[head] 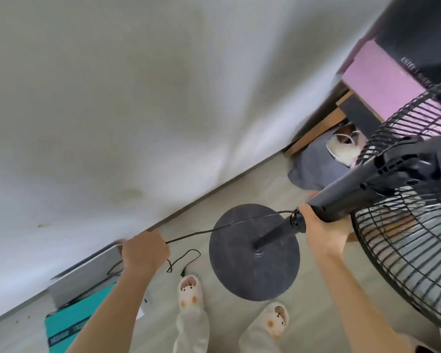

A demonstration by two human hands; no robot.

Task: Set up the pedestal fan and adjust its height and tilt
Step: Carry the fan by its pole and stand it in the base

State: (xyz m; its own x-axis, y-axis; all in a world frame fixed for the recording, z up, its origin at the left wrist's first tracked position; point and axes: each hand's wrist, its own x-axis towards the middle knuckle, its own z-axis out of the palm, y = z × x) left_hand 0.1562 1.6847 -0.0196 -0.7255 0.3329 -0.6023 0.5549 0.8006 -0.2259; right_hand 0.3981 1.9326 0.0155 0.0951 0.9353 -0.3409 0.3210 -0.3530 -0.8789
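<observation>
Pedestal fan (pixel 367 200) stands on floor (pixel 239 187) on round base (pixel 239 271), near white wall (pixel 138 98). Right hand (pixel 323 230) – grip closed around fan pole (pixel 278 233). Left hand (pixel 144 253) – fist closed on taut black cord (pixel 214 229).

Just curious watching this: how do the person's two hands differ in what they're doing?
The left hand is closed on the thin power cord, out by the wall; the right hand wraps the thick fan neck, above the round base. The left hand sits lower and farther from the fan than the right. Both are closed, gripping parts of the same fan.
</observation>
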